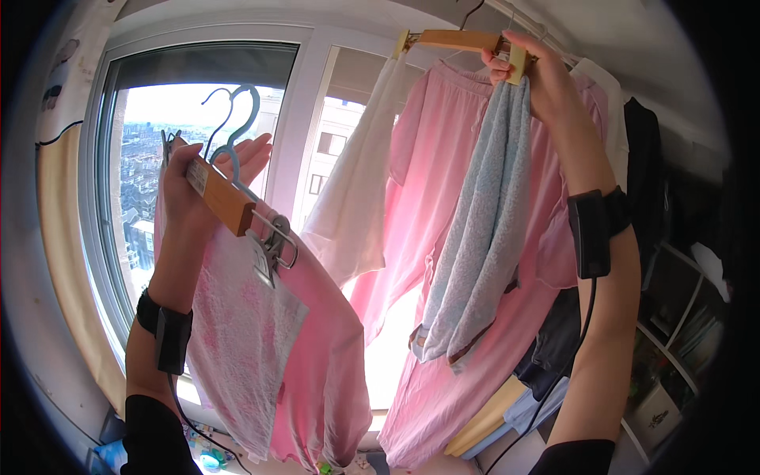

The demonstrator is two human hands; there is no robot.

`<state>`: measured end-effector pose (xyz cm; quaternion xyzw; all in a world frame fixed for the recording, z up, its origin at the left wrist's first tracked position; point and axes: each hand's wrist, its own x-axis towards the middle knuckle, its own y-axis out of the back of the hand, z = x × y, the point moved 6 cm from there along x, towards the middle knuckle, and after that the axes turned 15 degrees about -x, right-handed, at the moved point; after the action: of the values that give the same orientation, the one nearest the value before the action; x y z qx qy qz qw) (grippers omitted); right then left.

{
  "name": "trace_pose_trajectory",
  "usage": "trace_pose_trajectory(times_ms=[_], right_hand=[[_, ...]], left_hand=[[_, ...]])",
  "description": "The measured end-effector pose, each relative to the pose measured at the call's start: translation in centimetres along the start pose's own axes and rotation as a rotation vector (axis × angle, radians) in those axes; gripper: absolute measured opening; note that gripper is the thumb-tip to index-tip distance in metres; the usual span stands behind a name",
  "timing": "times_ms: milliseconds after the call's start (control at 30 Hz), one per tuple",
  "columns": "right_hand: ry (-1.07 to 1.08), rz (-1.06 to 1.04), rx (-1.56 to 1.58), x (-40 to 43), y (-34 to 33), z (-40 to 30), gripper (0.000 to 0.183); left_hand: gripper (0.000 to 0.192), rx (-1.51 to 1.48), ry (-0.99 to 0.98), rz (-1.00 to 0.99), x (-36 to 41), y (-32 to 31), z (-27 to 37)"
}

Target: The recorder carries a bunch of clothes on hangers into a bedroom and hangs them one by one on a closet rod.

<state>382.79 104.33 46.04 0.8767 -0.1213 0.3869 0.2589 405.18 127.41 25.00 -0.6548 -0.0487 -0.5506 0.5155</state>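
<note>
My left hand (193,178) grips a wooden clip hanger (222,199), its thumb over the bar and the other fingers extended behind. A pink-and-white towel (243,320) hangs below that hanger, near its metal clip (276,243). Against it is a light-blue hanger (246,113) with a pink garment (323,356). Up by the rail, my right hand (537,74) pinches the yellowish clip (518,62) at the right end of a second wooden hanger (457,40). From this clip hangs a blue-grey towel (481,237); the left clip (402,44) bears a whitish cloth (362,172).
Pink trousers (439,119), a white garment (599,77) and a black garment (641,148) hang along the rail (528,21). A window (196,119) is behind my left hand, with a beige curtain (74,255) at its left. Shelves (671,332) stand at lower right.
</note>
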Motion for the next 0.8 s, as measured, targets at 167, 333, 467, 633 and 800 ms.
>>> trace_pose_trajectory(times_ms=[167, 333, 467, 633, 800], right_hand=[[0.040, 0.370, -0.212, 4.5, 4.5, -2.4, 0.018], [-0.010, 0.490, -0.400, 6.7, 7.8, -4.4, 0.019], [0.022, 0.501, -0.474, 6.3, 7.9, -5.1, 0.021], [0.107, 0.466, -0.550, 5.5, 8.2, -6.0, 0.023], [0.143, 0.434, -0.719, 5.6, 6.2, -6.4, 0.027]], left_hand=[[0.076, -0.016, -0.051, 0.023, -1.0, 0.4, 1.0], [0.074, 0.374, -0.190, 0.008, -1.9, -1.4, 1.2], [0.074, 0.239, -0.050, -0.022, -1.4, -0.4, 3.1], [0.075, 0.118, -0.007, -0.050, -1.0, 0.2, 2.4], [0.076, 0.159, -0.014, -0.059, -0.8, -0.4, 2.5]])
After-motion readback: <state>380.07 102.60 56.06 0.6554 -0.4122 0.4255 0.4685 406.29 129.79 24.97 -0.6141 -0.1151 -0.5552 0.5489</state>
